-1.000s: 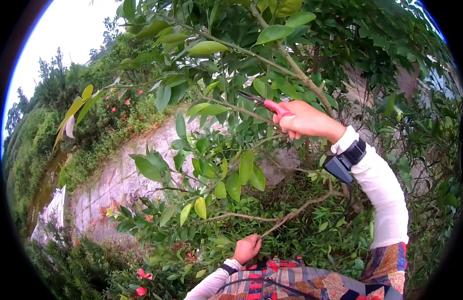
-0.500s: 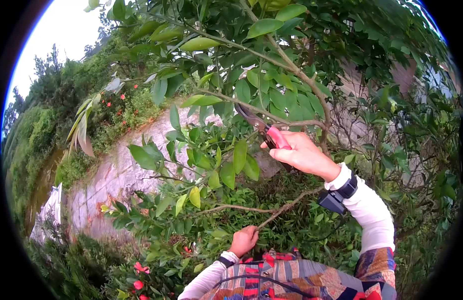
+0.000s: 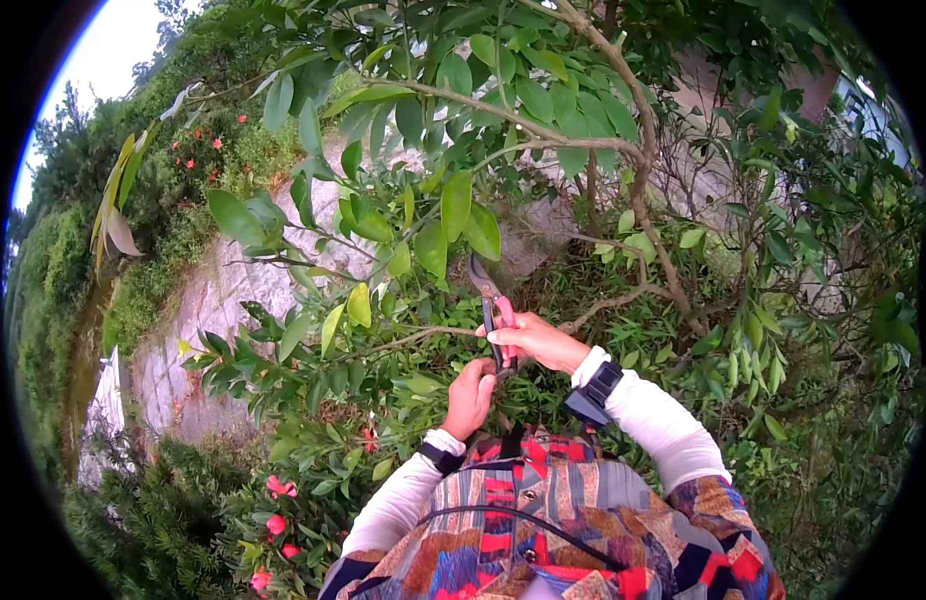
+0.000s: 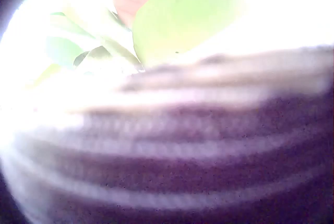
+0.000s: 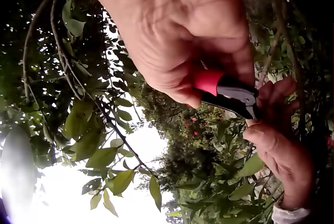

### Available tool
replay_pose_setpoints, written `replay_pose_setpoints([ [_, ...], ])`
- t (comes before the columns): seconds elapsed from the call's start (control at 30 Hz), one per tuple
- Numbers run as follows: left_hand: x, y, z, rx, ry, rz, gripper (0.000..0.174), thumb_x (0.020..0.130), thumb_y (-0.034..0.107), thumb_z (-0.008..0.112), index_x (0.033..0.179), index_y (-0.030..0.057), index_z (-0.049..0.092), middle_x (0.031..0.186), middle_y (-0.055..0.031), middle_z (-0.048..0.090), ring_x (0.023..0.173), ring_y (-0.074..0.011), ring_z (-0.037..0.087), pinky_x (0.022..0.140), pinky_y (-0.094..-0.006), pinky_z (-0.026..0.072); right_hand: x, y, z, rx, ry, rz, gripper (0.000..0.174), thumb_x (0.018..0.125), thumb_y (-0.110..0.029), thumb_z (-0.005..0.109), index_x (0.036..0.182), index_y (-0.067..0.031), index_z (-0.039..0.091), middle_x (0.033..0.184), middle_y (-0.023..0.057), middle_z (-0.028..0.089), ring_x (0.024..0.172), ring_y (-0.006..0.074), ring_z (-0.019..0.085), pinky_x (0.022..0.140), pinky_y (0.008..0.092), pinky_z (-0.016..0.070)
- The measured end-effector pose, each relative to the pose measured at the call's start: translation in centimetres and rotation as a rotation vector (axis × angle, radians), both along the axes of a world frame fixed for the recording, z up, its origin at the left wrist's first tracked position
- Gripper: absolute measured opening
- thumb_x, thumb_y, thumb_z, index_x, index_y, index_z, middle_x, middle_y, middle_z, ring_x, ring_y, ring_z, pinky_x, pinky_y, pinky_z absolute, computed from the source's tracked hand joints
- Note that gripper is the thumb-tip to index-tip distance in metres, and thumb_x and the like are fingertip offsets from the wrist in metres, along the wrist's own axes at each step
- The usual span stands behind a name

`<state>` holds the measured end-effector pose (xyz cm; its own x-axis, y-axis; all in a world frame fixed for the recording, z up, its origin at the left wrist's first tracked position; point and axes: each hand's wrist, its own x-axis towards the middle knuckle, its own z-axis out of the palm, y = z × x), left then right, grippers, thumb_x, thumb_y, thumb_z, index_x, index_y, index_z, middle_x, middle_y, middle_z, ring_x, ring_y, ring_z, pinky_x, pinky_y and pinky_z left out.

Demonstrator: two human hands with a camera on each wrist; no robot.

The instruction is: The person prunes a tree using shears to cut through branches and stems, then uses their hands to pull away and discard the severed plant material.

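Pruning shears [image 3: 485,283] with red-and-black handles point their curved blade away from the body in the head view. My right hand [image 3: 538,340] grips them by the handles. Right at the lower handle ends is my left hand [image 3: 470,398]. In the right wrist view, the thumb and fingers of the left hand [image 5: 284,161] pinch the end of the shears [image 5: 237,96], while the right hand [image 5: 182,31] wraps the red grip. A thin branch [image 3: 423,337] passes behind the hands. The left wrist view is mostly blurred striped fabric [image 4: 182,151], with a bright leaf [image 4: 182,20] above.
A leafy limb [image 3: 503,118] reaches across above the hands, joined to a thicker stem [image 3: 643,190] on the right. Leaves [image 3: 453,205] hang just beyond the blade. Red flowers [image 3: 276,524] grow at lower left, and a pale paved slope [image 3: 243,310] lies behind.
My right hand has brought the shears down from the upper limb toward the body. My left hand has let go of the lower branch and met the handle ends.
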<state>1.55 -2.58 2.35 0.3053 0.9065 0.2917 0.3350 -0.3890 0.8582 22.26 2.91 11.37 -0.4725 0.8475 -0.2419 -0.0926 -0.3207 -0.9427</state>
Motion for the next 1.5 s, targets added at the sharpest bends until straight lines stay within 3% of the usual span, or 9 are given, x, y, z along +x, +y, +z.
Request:
replay_pose_setpoints([
  [0.23,-0.1,-0.5,1.2,-0.096,-0.047,-0.038,0.03,0.11,0.026,0.05,0.106,-0.0002,0.063,0.087,-0.0164,0.065,0.08,-0.0349,0.067,0.077,-0.0422,0.0525,-0.5,0.6,-1.7,-0.026,0.019,0.062,0.044,0.104,-0.03,0.066,0.134,0.0019,0.063,0.097,-0.0022,0.06,0.082,0.0094,0.055,0.077,0.0275,0.0491],
  [0.3,0.0,-0.4,1.0,-0.045,-0.057,-0.033,0.037,0.112,0.033,0.047,0.104,0.0011,0.064,0.082,-0.0112,0.067,0.072,-0.0235,0.067,0.07,-0.0369,0.0525,-0.6,0.8,-2.8,-0.029,0.007,0.082,0.044,0.103,-0.031,0.067,0.133,0.0023,0.063,0.098,-0.0018,0.062,0.084,0.0095,0.056,0.078,0.0276,0.0487],
  [0.43,0.1,-0.2,0.0,0.013,-0.085,-0.006,0.025,0.108,0.023,0.057,0.108,0.0002,0.065,0.082,-0.0097,0.069,0.071,-0.0183,0.066,0.068,-0.0345,0.052,-1.5,0.1,-3.4,0.085,-0.125,0.252,0.037,0.101,-0.032,0.064,0.122,-0.002,0.065,0.097,0.0008,0.065,0.09,0.0091,0.058,0.077,0.0286,0.0477],
  [0.67,0.1,-0.4,-1.5,-0.175,-0.176,0.087,0.022,0.104,0.016,0.066,0.111,-0.0043,0.062,0.081,-0.0043,0.069,0.07,-0.0089,0.06,0.063,-0.0293,0.0497,-2.3,0.0,-4.2,0.388,-0.365,0.213,0.05,0.098,-0.034,0.065,0.134,0.0006,0.059,0.113,0.0144,0.07,0.105,0.0225,0.065,0.093,0.0387,0.0508],
  [0.77,-0.2,-0.6,-1.3,-0.192,-0.142,0.125,0.022,0.104,0.016,0.065,0.11,-0.0044,0.062,0.082,-0.006,0.071,0.073,-0.0091,0.062,0.064,-0.0292,0.0507,-2.6,0.2,-3.9,0.43,-0.478,0.33,0.055,0.1,-0.035,0.065,0.141,0.0008,0.056,0.127,0.0207,0.068,0.12,0.0295,0.064,0.103,0.0424,0.048],
  [0.8,0.1,-0.3,-1.5,-0.18,-0.166,0.166,0.022,0.099,0.016,0.067,0.108,-0.0039,0.062,0.08,-0.0163,0.073,0.071,-0.0181,0.07,0.066,-0.0364,0.054,-2.8,-0.1,-3.8,0.423,-0.476,0.322,0.055,0.1,-0.035,0.065,0.141,0.0007,0.056,0.127,0.021,0.067,0.12,0.0301,0.064,0.103,0.0423,0.0476],
  [1.0,0.3,-0.9,-1.7,-0.126,-0.169,0.188,0.019,0.101,0.014,0.065,0.107,-0.0026,0.058,0.076,-0.0141,0.07,0.067,-0.0194,0.069,0.061,-0.0358,0.0525,-2.8,-0.9,-4.9,0.448,-0.536,0.257,0.065,0.101,-0.041,0.065,0.151,-0.0029,0.05,0.135,0.0207,0.063,0.129,0.0331,0.059,0.111,0.0419,0.0431],
  [1.23,0.7,-1.1,-0.4,-0.177,-0.166,0.158,0.017,0.104,0.011,0.061,0.111,-0.0007,0.051,0.073,-0.0121,0.071,0.064,-0.0215,0.071,0.059,-0.0349,0.0526,-1.9,-1.9,-4.2,0.249,-0.432,0.137,0.048,0.095,-0.032,0.075,0.127,0.0008,0.064,0.113,0.0113,0.068,0.099,0.0153,0.066,0.08,0.0324,0.0543],
  [1.5,0.6,-0.8,-2.4,-0.071,-0.188,0.201,0.027,0.103,0.01,0.06,0.124,-0.003,0.049,0.095,-0.0196,0.076,0.086,-0.0312,0.077,0.071,-0.0399,0.0571,-1.9,-2.6,-4.8,0.538,-0.621,0.117,0.058,0.093,-0.052,0.071,0.105,0.0036,0.061,0.101,0.0246,0.07,0.092,0.0405,0.07,0.08,0.047,0.052],
])
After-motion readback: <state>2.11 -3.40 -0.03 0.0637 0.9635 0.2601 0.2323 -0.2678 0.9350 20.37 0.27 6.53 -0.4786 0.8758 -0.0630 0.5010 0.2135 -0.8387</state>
